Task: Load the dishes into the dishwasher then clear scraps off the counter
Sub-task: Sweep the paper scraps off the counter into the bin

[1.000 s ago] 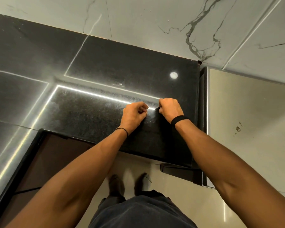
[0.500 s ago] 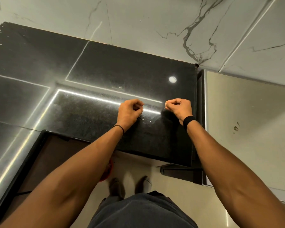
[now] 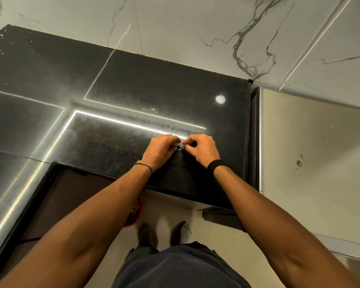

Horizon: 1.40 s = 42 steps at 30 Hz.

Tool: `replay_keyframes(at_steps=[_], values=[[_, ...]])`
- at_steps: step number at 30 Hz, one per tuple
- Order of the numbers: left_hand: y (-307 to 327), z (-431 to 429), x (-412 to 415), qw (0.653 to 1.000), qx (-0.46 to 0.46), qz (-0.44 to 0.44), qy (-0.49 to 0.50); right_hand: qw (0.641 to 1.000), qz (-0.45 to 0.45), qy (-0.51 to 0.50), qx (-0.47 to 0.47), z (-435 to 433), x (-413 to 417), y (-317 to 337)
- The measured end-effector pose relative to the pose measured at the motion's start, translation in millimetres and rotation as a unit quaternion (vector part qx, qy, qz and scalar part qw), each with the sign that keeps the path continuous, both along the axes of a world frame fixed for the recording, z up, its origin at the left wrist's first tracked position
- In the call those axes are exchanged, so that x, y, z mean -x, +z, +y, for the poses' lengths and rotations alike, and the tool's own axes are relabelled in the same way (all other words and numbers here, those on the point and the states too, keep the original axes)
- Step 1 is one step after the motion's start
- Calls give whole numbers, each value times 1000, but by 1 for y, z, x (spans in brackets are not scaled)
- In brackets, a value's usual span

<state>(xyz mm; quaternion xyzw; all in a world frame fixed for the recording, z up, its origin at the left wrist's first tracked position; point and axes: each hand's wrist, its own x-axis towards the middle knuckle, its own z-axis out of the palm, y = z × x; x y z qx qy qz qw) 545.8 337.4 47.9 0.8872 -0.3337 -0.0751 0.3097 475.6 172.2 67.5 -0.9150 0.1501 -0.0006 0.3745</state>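
Left hand (image 3: pixel 160 151) and right hand (image 3: pixel 203 149) meet, curled, over scraps (image 3: pixel 179 149) on the table (image 3: pixel 133 90); whether gripping, I can't tell. No dishes show: loading seems done, clearing underway.

Desk (image 3: pixel 133 80) ahead, wall (image 3: pixel 195 28) behind it. Unit (image 3: pixel 310 152) just beside desk, to right. Left grip (image 3: pixel 160 151) and right grip (image 3: pixel 203 149) side by side on desk near front right corner, scraps (image 3: pixel 180 146) pinched between them. Floor (image 3: pixel 206 235) before desk. Shoes (image 3: pixel 146 233) on floor, bowl (image 3: pixel 133 217) left of shoes, partly under left forearm.
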Motion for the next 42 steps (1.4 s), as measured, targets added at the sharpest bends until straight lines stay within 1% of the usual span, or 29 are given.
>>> replay_keyframes(at_steps=[3,7,9,11,13,16,17,18,20,22,23,25,28,30,32,36,39,42], values=[[2,2,-2,1000,-15,-14,-18,995,16,65,76,10,-5,2],[4,1,-3,997,-43,-38,-44,981,28,124,147,14,-10,5],[1,0,-3,997,-43,-44,-38,961,45,167,214,19,-13,6],[-4,1,-2,999,-22,-35,-15,936,51,208,280,23,-17,5],[-5,2,-1,1000,2,-29,5,926,33,220,304,26,-19,3],[-7,3,-2,999,28,-12,32,928,36,210,307,29,-22,0],[-7,3,-1,998,37,2,48,931,37,199,303,29,-25,0],[-8,4,-2,997,48,19,65,944,38,171,281,29,-28,0],[-9,6,-3,991,75,54,98,980,32,71,185,22,-32,1],[-7,10,-5,982,102,87,130,997,29,-31,70,8,-32,0],[-5,12,-7,979,113,99,141,998,27,-57,26,2,-30,-1],[-1,16,-11,973,137,110,151,996,25,-77,-31,-6,-22,0],[4,15,-13,969,161,119,149,993,13,-91,-71,-7,-15,-3],[5,14,-13,971,152,117,143,993,9,-89,-73,-3,-16,-5],[5,13,-13,978,124,109,124,996,9,-73,-52,2,-20,-3],[2,13,-7,994,48,68,67,999,35,-3,38,10,-31,0],[0,11,-3,998,18,32,54,995,40,36,79,11,-36,2],[2,9,-4,999,-27,-8,18,988,48,79,124,11,-42,3]])
